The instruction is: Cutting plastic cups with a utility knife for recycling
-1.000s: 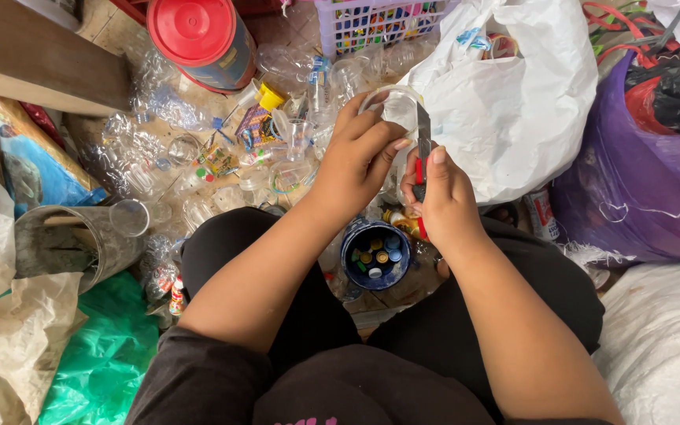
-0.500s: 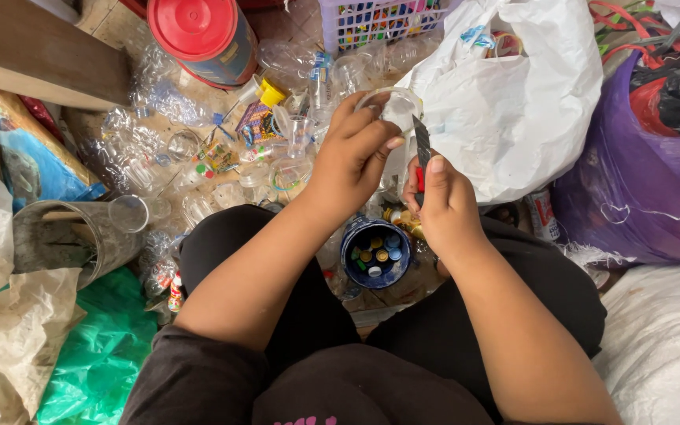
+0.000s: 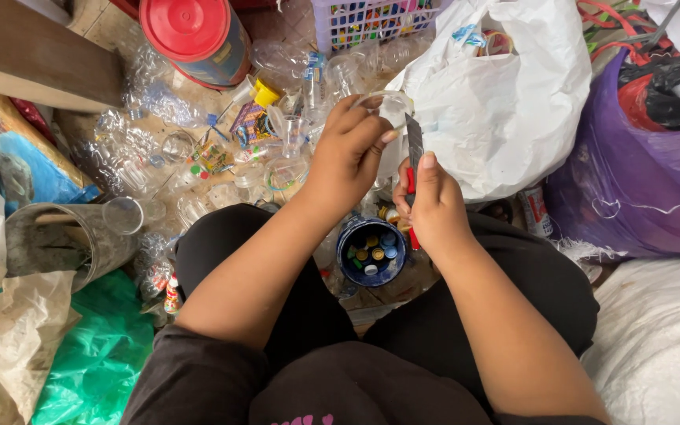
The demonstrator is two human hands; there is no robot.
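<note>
My left hand [image 3: 348, 157] grips a clear plastic bottle [image 3: 383, 106] near its top, held over my lap. My right hand [image 3: 433, 206] holds a utility knife [image 3: 413, 149] with a red handle, its grey blade pointing up beside the bottle. Below both hands, between my legs, stands a small blue cup [image 3: 371, 252] filled with several coloured bottle caps. A heap of clear plastic bottles [image 3: 198, 169] lies on the floor just beyond my left hand.
A white plastic bag [image 3: 505, 94] bulges to the right of the hands, a purple bag [image 3: 647, 173] beyond it. A red-lidded jar [image 3: 194, 35], a purple basket [image 3: 371, 20], a grey tube [image 3: 64, 236], a green bag [image 3: 92, 362] and a white sack [image 3: 663, 338] surround me.
The knife blade has come up and closer to the bottle. My left hand has turned the bottle slightly; both hands stay over the blue cup.
</note>
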